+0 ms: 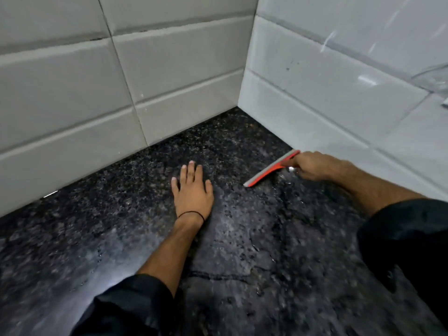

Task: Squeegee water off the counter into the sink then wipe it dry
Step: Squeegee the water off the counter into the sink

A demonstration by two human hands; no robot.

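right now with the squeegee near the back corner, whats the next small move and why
Probably a pull toward the person. The right hand grips the red squeegee, its blade on the dark granite counter beside the tiled wall. Droplets and wet streaks lie on the near side of the blade. The left hand lies flat, clear of that path. No sink is in view, so the final direction is uncertain.

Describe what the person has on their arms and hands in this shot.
Both hands are bare, with no gloves. The left hand has a thin black band around the wrist. Both arms wear dark, black-looking sleeves pushed up to leave the forearms uncovered: the left sleeve at the bottom of the view, the right sleeve at the right edge. No rings or watch show.
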